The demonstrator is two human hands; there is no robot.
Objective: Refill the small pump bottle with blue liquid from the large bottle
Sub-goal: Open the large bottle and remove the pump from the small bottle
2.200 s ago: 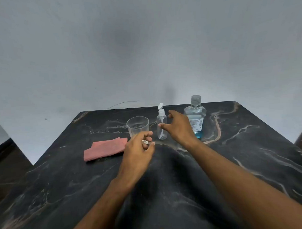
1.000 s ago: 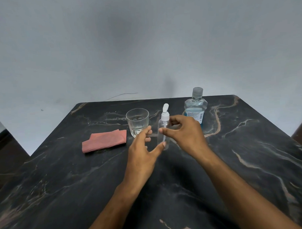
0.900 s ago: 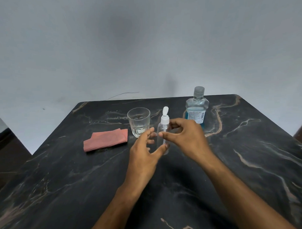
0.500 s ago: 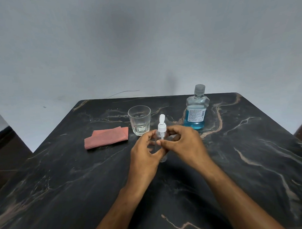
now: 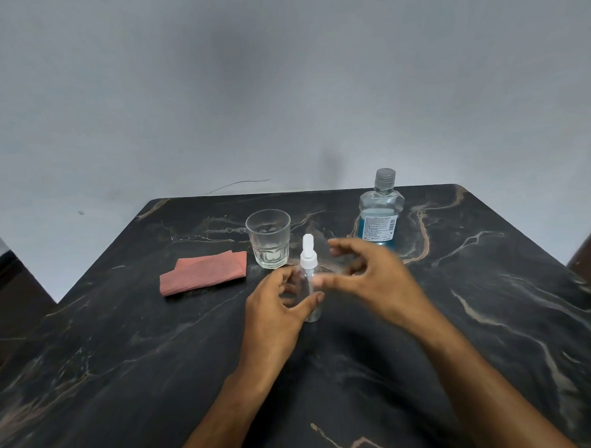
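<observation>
The small clear pump bottle with a white pump top stands upright on the dark marble table, near the middle. My left hand grips its body, fingers behind it and thumb in front. Just right of the bottle my right hand hovers, blurred, with fingers spread and loosely curled, holding nothing; its thumb tip is close to the bottle's neck. The large bottle, partly filled with blue liquid and closed with a grey cap, stands at the back right, beyond my right hand.
A clear drinking glass stands just behind and left of the pump bottle. A folded pink cloth lies to the left of the glass. A grey wall rises right behind the table's far edge.
The pump bottle was carried from beside the large bottle toward me and set down. My left hand has taken hold of it; my right hand has let go and pulled slightly right.
</observation>
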